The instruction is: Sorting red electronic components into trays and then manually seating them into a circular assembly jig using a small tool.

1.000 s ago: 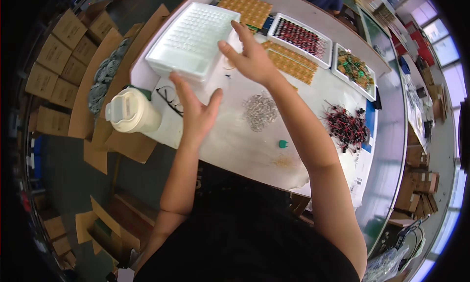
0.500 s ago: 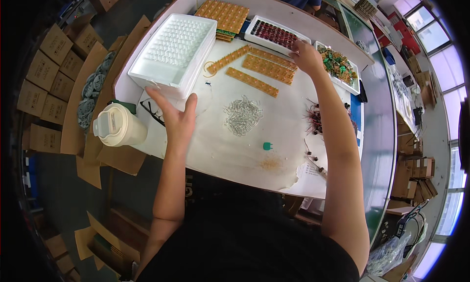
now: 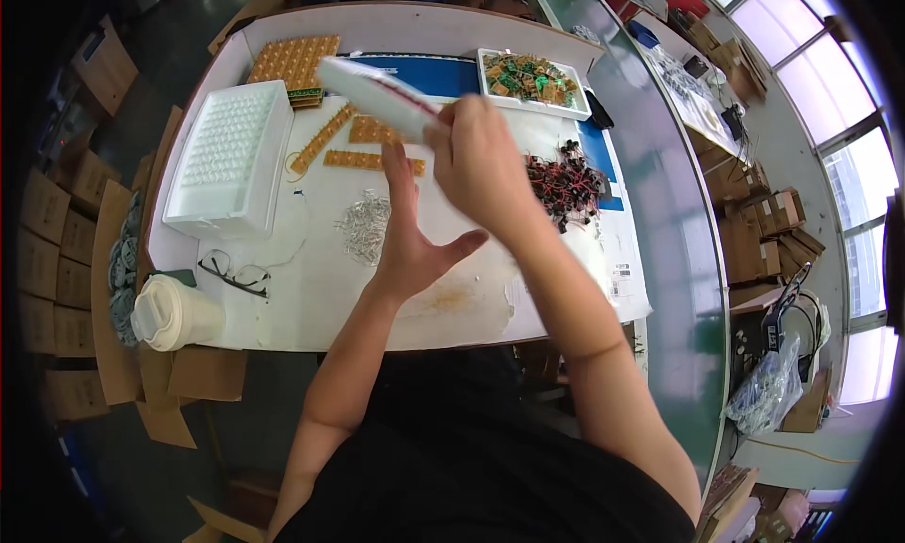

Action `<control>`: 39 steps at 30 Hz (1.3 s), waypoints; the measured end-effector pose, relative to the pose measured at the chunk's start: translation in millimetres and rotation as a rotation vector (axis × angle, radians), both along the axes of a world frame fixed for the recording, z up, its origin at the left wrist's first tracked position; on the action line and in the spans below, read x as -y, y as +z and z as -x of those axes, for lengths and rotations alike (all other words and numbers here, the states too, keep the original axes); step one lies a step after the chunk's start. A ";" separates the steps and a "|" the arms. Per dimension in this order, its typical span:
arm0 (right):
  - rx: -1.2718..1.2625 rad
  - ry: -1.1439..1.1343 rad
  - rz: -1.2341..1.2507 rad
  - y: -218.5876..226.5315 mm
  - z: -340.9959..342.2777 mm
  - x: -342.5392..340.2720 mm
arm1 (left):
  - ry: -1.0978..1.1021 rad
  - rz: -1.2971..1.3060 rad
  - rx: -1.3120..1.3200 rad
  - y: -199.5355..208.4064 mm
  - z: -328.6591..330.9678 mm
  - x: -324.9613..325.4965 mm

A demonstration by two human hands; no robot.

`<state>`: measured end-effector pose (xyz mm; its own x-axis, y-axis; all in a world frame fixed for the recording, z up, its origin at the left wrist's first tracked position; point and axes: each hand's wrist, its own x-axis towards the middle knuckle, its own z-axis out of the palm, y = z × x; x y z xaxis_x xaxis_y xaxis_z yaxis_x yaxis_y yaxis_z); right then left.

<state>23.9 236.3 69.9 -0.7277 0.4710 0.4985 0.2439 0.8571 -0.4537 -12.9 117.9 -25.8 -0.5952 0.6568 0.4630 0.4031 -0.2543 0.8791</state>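
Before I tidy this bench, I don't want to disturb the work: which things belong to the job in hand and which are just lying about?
Likely the job:
white tray in the right hand
red-and-black parts
orange strips
silvery pieces

Probably just lying about:
eyeglasses
lidded cup

White tray [image 3: 377, 98], slim in profile | outline blurred; dark red band seen along one long edge | steeply tilted, pale broad face shown | gripped at right end by right hand [image 3: 483, 171] | raised above worktable [image 3: 306, 307]
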 end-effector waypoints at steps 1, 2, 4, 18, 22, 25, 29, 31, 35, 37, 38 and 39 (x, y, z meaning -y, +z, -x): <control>-0.004 0.067 0.083 1.7 -12.4 22.2 | -0.032 -0.131 0.041 5.5 -3.0 4.1; 0.000 0.084 0.086 6.9 -21.5 41.4 | -0.057 -0.261 0.081 10.1 -4.2 10.6; -0.139 0.476 0.721 19.2 -33.2 70.5 | -0.051 -0.387 0.118 9.5 -2.6 29.4; 0.173 1.060 -0.349 13.7 23.1 122.0 | -0.147 -0.797 1.102 14.2 -7.1 165.7; 0.172 1.135 -0.412 -1.8 37.9 141.6 | -0.132 -0.793 1.115 11.0 -7.5 177.0; 0.120 1.242 -0.456 -15.1 50.0 149.0 | -0.158 -0.811 1.110 -0.5 -4.3 185.8; 0.062 1.301 -0.352 -23.7 56.3 154.5 | -0.215 -0.866 1.098 -10.5 1.0 193.7; -0.023 1.176 -0.338 -27.3 51.0 158.8 | -0.234 -0.885 1.052 -10.6 4.0 195.6; -0.044 1.008 -0.290 -25.0 47.0 161.0 | -0.109 -0.834 1.047 -2.4 9.0 185.9; -0.031 0.953 -0.268 -22.0 47.7 158.0 | -0.098 -0.800 1.062 6.7 11.5 179.7; -0.013 0.930 -0.315 -20.6 48.0 155.3 | -0.089 -0.768 1.071 10.9 13.2 176.5; 0.004 0.912 -0.362 -19.4 47.5 153.5 | -0.076 -0.738 1.078 12.5 14.3 175.0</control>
